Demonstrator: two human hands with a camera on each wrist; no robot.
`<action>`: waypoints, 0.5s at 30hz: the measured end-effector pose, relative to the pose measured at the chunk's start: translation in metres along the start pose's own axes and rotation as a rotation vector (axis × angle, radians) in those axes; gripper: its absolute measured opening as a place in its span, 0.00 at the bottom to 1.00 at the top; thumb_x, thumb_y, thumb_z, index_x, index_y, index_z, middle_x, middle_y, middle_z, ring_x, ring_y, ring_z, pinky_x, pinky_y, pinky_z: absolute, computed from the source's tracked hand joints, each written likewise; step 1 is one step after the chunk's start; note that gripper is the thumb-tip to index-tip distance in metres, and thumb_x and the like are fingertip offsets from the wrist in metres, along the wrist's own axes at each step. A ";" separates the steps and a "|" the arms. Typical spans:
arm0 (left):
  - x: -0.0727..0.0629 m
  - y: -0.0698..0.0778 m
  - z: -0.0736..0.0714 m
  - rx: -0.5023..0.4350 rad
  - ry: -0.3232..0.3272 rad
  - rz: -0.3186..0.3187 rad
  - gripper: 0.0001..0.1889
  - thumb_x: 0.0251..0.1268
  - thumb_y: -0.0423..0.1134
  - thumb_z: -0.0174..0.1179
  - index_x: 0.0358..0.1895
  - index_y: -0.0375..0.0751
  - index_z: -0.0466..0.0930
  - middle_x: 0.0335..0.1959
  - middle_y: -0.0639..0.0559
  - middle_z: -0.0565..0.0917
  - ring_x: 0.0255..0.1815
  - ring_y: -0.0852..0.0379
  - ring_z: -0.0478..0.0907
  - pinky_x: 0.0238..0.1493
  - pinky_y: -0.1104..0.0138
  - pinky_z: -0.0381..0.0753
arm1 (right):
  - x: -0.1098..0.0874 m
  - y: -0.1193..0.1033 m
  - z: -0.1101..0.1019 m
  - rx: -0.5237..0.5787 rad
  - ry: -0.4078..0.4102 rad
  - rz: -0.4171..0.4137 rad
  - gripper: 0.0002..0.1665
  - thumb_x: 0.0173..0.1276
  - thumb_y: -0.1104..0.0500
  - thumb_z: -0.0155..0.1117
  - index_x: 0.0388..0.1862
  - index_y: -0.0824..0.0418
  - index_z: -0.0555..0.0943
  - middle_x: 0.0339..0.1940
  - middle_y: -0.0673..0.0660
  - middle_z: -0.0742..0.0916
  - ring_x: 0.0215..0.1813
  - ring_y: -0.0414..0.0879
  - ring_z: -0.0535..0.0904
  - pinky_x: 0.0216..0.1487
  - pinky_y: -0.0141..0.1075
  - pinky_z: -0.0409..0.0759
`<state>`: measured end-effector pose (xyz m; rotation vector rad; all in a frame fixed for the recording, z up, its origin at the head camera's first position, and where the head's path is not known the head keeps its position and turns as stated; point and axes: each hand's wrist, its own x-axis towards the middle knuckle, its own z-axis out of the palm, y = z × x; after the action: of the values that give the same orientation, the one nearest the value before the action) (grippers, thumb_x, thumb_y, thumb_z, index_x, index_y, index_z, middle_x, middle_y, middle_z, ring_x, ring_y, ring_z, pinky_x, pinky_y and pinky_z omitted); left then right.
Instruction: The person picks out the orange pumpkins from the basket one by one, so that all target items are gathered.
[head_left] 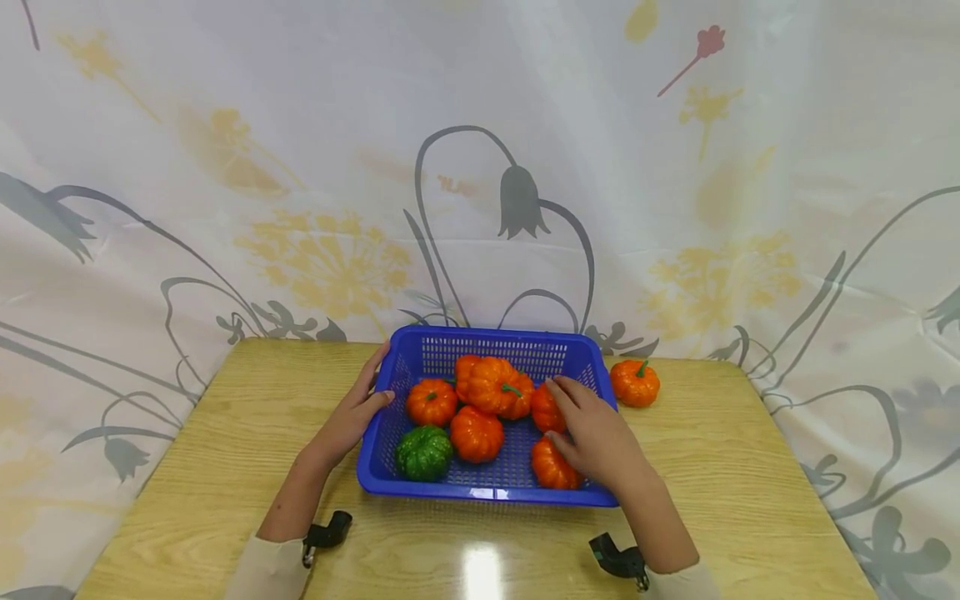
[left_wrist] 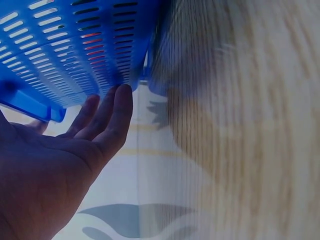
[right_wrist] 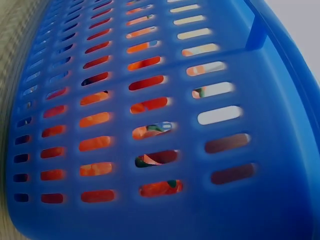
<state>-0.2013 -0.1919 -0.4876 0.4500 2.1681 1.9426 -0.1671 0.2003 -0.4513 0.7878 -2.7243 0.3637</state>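
Observation:
A blue plastic basket (head_left: 487,495) with slotted walls holds several orange pumpkins and one green pumpkin (head_left: 423,455). At its left rim, my left hand (head_left: 355,423) grips the basket, thumb over the edge; in the left wrist view the fingers (left_wrist: 117,112) lie against the slotted outside wall (left_wrist: 75,75). Inside the right end, my right hand (head_left: 602,437) holds an orange pumpkin (head_left: 546,410), its fingers over the top and partly hiding it. Just below the thumb sits another orange pumpkin (head_left: 553,467). In the right wrist view, the basket wall (right_wrist: 260,210) hides most of the right hand.
One more orange pumpkin (head_left: 635,384) with a green stem lies on the wooden table (head_left: 720,475), just outside the basket's right side. A patterned curtain (head_left: 315,167) hangs behind the table's far edge. Black wrist mounts (head_left: 327,531) stick out from both forearms.

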 end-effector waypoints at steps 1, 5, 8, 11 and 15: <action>0.000 0.000 0.000 0.001 0.001 0.001 0.40 0.84 0.34 0.45 0.89 0.62 0.37 0.85 0.31 0.51 0.80 0.27 0.60 0.66 0.40 0.77 | 0.000 0.000 0.000 -0.005 0.004 -0.005 0.41 0.63 0.57 0.81 0.72 0.70 0.77 0.66 0.69 0.82 0.65 0.66 0.80 0.67 0.58 0.78; 0.001 -0.001 -0.001 0.001 0.002 0.003 0.40 0.84 0.35 0.45 0.89 0.61 0.37 0.85 0.31 0.51 0.80 0.27 0.60 0.65 0.41 0.78 | 0.001 0.001 0.001 -0.011 0.008 -0.013 0.38 0.62 0.58 0.81 0.69 0.69 0.79 0.64 0.67 0.82 0.63 0.65 0.81 0.66 0.57 0.79; 0.001 -0.001 0.000 -0.001 0.004 -0.003 0.41 0.83 0.35 0.45 0.89 0.61 0.37 0.85 0.32 0.51 0.80 0.28 0.60 0.66 0.40 0.77 | 0.001 0.000 0.001 -0.014 -0.001 -0.006 0.36 0.63 0.58 0.81 0.68 0.68 0.80 0.64 0.68 0.82 0.63 0.65 0.81 0.66 0.58 0.79; 0.000 -0.001 0.000 -0.005 0.004 -0.006 0.41 0.83 0.35 0.45 0.89 0.63 0.37 0.85 0.33 0.51 0.80 0.28 0.59 0.67 0.40 0.76 | 0.000 -0.002 0.000 -0.014 -0.002 0.002 0.35 0.63 0.58 0.81 0.67 0.67 0.80 0.65 0.68 0.82 0.63 0.66 0.81 0.66 0.58 0.79; 0.001 -0.001 0.000 -0.006 0.001 -0.003 0.40 0.83 0.36 0.45 0.89 0.66 0.38 0.85 0.33 0.51 0.80 0.29 0.59 0.66 0.42 0.77 | -0.001 -0.003 -0.001 -0.011 0.006 0.001 0.35 0.62 0.59 0.81 0.66 0.67 0.79 0.66 0.69 0.82 0.63 0.66 0.82 0.64 0.59 0.80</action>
<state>-0.2020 -0.1916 -0.4889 0.4446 2.1621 1.9482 -0.1651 0.1987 -0.4504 0.7816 -2.7185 0.3506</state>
